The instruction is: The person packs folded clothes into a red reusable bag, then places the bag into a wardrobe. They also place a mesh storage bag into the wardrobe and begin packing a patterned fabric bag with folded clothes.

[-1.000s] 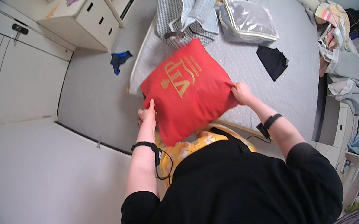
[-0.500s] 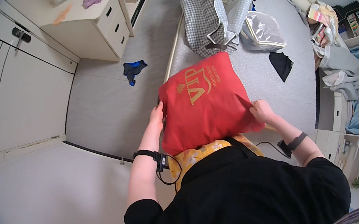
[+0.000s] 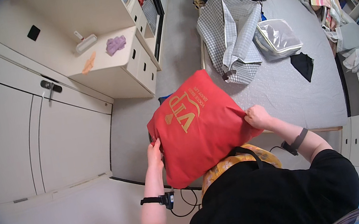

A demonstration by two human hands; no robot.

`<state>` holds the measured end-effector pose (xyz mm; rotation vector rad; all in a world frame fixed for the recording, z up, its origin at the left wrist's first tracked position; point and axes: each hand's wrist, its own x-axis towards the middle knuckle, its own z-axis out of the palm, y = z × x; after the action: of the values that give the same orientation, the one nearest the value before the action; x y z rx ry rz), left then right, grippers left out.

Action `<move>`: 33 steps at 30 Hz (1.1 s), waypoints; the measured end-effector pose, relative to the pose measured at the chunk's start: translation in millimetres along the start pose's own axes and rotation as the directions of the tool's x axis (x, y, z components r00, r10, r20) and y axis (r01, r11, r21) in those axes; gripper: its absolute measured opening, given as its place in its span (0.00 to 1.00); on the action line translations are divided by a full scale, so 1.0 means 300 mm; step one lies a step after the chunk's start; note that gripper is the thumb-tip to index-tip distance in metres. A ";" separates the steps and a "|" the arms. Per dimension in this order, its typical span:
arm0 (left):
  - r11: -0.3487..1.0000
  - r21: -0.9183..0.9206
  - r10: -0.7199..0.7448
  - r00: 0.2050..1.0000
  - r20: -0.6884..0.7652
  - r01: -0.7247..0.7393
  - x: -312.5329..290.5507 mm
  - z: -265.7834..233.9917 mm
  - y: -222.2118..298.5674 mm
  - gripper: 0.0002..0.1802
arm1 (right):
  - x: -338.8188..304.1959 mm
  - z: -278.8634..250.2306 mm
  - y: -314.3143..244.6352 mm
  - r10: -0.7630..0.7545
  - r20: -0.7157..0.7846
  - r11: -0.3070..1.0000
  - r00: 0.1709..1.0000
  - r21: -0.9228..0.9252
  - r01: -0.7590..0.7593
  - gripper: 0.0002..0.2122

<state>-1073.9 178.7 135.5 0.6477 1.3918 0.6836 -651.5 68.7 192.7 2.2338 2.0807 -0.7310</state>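
Left hand (image 3: 154, 153): pinching red bag (image 3: 219, 126)
Right hand (image 3: 259, 117): clutching its opposite side, for balance, I'd say
Checked bag (image 3: 242, 34): along left edge of bed (image 3: 299, 114)

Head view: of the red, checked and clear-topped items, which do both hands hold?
The red item with gold print: left hand grips its left edge, right hand its right corner. The checked item and clear-topped item lie on the bed.
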 end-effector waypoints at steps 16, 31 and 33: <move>0.982 0.150 -0.097 0.990 -0.106 0.112 0.577 -0.250 0.393 0.18 | 0.567 -0.004 -0.253 -0.014 -0.072 0.998 0.997 0.058 0.019 0.12; 0.957 0.283 -0.121 0.978 0.171 0.069 1.170 -0.021 0.764 0.20 | 0.851 -0.154 -0.325 0.329 -0.263 0.944 0.907 0.095 -0.315 0.10; 0.956 0.278 -0.140 0.975 0.172 0.088 1.227 0.034 0.801 0.21 | 0.894 -0.192 -0.327 0.371 -0.268 0.928 0.889 0.071 -0.365 0.10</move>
<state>-1055.5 614.3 79.1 0.8182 1.3424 0.3319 -721.6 351.3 184.8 2.7651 1.6514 -0.4321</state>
